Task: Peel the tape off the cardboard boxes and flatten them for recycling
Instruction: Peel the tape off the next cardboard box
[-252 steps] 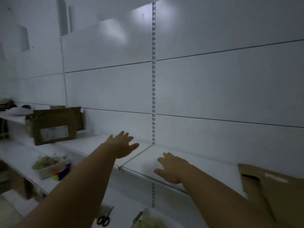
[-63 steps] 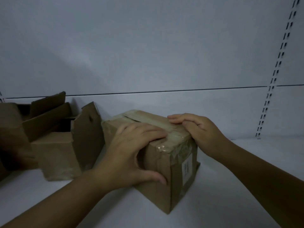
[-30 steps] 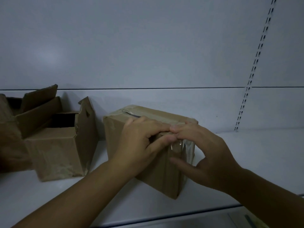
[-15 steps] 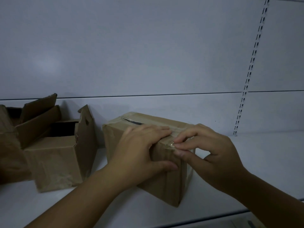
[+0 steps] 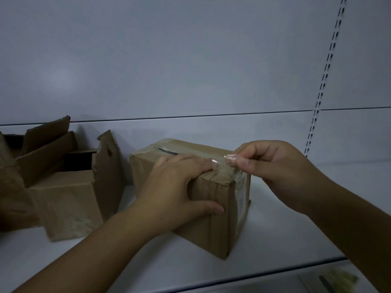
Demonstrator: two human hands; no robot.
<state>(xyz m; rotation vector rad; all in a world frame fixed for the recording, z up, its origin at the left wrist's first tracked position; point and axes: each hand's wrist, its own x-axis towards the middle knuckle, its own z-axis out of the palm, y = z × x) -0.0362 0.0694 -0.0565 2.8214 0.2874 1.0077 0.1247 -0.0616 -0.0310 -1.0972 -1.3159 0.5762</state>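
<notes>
A taped box [image 5: 215,233] sits on a white shelf [image 5: 275,240], turned so one corner faces the person. The left hand [image 5: 179,191] is clamped over its near top edge, with the fingers lying on the top and the thumb against the front face, holding it down. The right hand [image 5: 281,172] is at the top right corner, thumb and forefinger pressed together on the wrinkled end of the tape [image 5: 227,174] where it folds over the edge. In the dim light it is hard to tell how much of that end has come free; it looks like only a short tab.

The task appears to be at an early stage for this box. The strip along the top seam is stuck down for nearly its whole length, the flaps are closed, and the box stands at full height. The tape has yet to be drawn back along the seam, any strip underneath would need the same, and then the box has to be pressed flat.

To the left, near the wall, two open boxes [image 5: 69,204] stand with their flaps up. Neither is flattened, so they seem to be waiting for that step too.
</notes>
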